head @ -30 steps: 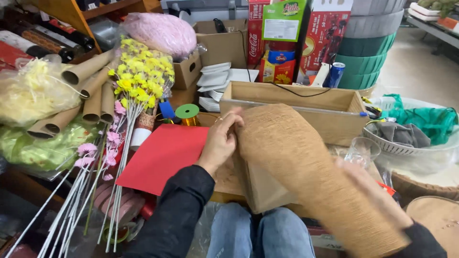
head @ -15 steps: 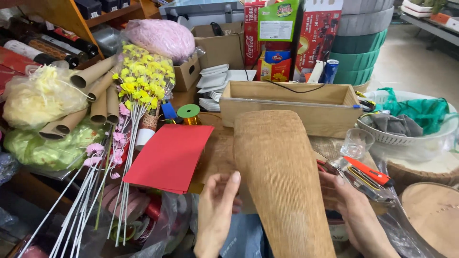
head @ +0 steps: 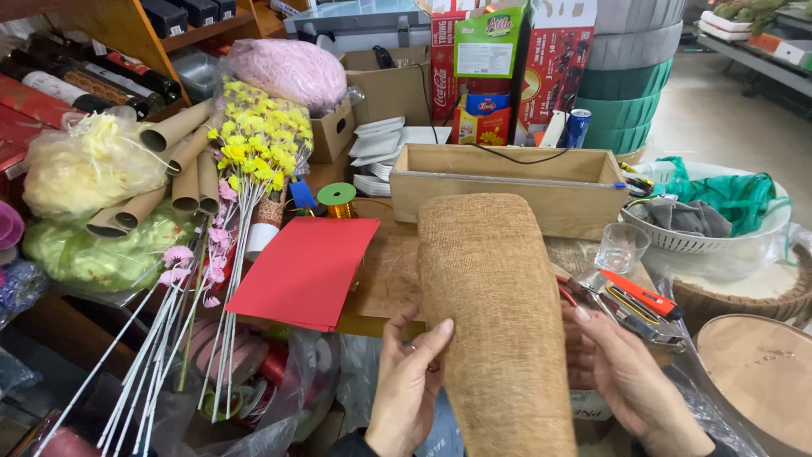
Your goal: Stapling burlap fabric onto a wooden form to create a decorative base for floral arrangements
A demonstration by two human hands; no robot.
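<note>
A long roll of tan burlap mesh (head: 499, 296) stands slanted in front of me, its far end near a wooden box (head: 507, 182). My left hand (head: 408, 381) presses flat against the roll's left side near its lower part. My right hand (head: 630, 377) holds the roll's right side, fingers partly hidden behind it. Red card sheets (head: 306, 269) lie on the worktop just left of the roll.
Yellow and pink artificial flowers on white stems (head: 245, 169) and cardboard tubes (head: 182, 161) crowd the left. A clear glass (head: 620, 248), orange-handled cutters (head: 634, 296) and a white basket of cloth (head: 710, 220) sit right. A round wooden slab (head: 761, 381) lies bottom right.
The roll has swung from lying across my lap toward upright. My left hand dropped from its upper edge to its lower left side; my right hand now grips the right side.
</note>
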